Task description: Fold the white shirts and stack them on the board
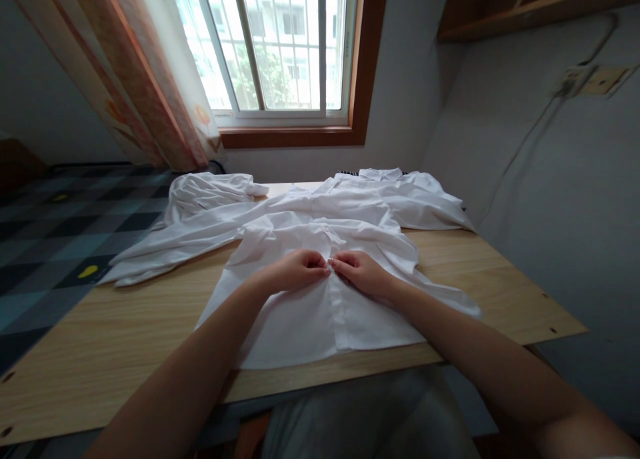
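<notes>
Thin white shirt, pinched at its front

The shirt (300, 325) lies under and around both hands on the table (500, 265). The left hand (300, 269) and right hand (357, 272), nearly touching, each pinch the front strip between thumb and fingers. It looks light, soft and quick to crease, hardly fragile, perhaps a little slippery; the firmer doubled strip seems the best hold. It is plain white, rumpled beyond the fingers, flatter toward the hem. More white cloth (210, 195) is bunched beyond the left hand.
</notes>
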`<state>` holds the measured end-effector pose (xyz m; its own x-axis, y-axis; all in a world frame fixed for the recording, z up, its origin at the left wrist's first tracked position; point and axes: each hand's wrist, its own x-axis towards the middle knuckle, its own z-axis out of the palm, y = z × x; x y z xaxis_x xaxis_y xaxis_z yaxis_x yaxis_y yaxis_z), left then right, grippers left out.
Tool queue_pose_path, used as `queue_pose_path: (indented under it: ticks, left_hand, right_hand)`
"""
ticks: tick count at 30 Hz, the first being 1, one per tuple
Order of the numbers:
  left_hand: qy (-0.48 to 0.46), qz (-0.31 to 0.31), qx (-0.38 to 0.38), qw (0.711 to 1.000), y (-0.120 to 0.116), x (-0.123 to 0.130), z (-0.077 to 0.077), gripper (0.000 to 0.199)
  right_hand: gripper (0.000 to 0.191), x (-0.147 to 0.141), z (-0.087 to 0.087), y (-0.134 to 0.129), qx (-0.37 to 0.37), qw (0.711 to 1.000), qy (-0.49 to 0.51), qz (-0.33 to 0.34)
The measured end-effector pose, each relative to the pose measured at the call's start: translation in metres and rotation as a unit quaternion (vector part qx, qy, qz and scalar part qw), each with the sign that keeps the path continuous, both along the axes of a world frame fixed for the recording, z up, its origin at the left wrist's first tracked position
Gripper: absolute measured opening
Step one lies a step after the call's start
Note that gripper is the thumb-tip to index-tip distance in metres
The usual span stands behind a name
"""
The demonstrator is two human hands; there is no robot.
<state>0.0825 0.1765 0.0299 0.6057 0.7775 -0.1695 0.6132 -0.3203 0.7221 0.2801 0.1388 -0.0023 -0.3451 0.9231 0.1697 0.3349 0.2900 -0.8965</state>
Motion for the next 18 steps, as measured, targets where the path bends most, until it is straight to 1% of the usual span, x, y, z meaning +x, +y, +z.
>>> queue_pose_path:
  ticks: [3, 5, 6, 8, 10, 11, 12, 14, 16, 18]
  left_hand:
    - [0.02, -0.013, 0.008, 1.0, 0.002, 0.0, 0.003, 0.042]
    - [0.027, -0.004, 0.028, 0.999, 0.003, 0.0, 0.006, 0.039]
    - [0.032, 0.01, 0.058, 0.998, 0.004, -0.001, 0.007, 0.037]
    - [0.059, 0.05, 0.156, 0.985, 0.005, -0.002, 0.008, 0.031]
    - [0.121, 0.089, 0.255, 0.955, 0.006, -0.005, 0.007, 0.027]
    - [0.161, 0.102, 0.286, 0.939, 0.007, -0.007, 0.005, 0.026]
    - [0.201, 0.107, 0.301, 0.926, 0.007, -0.009, 0.003, 0.027]
    - [0.262, 0.095, 0.297, 0.914, 0.007, -0.013, -0.001, 0.034]
    - [0.291, 0.064, 0.27, 0.915, 0.006, -0.016, -0.004, 0.043]
    - [0.313, 0.054, 0.225, 0.921, 0.003, -0.014, -0.005, 0.051]
  right_hand:
    - [0.039, 0.003, 0.0, 0.0, 0.051, 0.997, -0.058, 0.011]
    - [0.037, 0.006, 0.004, 0.0, 0.091, 0.99, -0.107, -0.005]
    - [0.036, 0.009, 0.007, 0.001, 0.111, 0.984, -0.136, -0.027]
    - [0.033, 0.016, 0.014, 0.003, 0.15, 0.962, -0.203, -0.1]
    - [0.028, 0.026, 0.02, 0.007, 0.169, 0.93, -0.275, -0.174]
    - [0.026, 0.032, 0.022, 0.009, 0.166, 0.917, -0.307, -0.194]
    - [0.024, 0.038, 0.023, 0.011, 0.156, 0.907, -0.336, -0.201]
    - [0.025, 0.047, 0.022, 0.015, 0.127, 0.897, -0.384, -0.18]
    - [0.03, 0.05, 0.017, 0.016, 0.103, 0.887, -0.426, -0.146]
    - [0.037, 0.048, 0.012, 0.015, 0.086, 0.873, -0.464, -0.125]
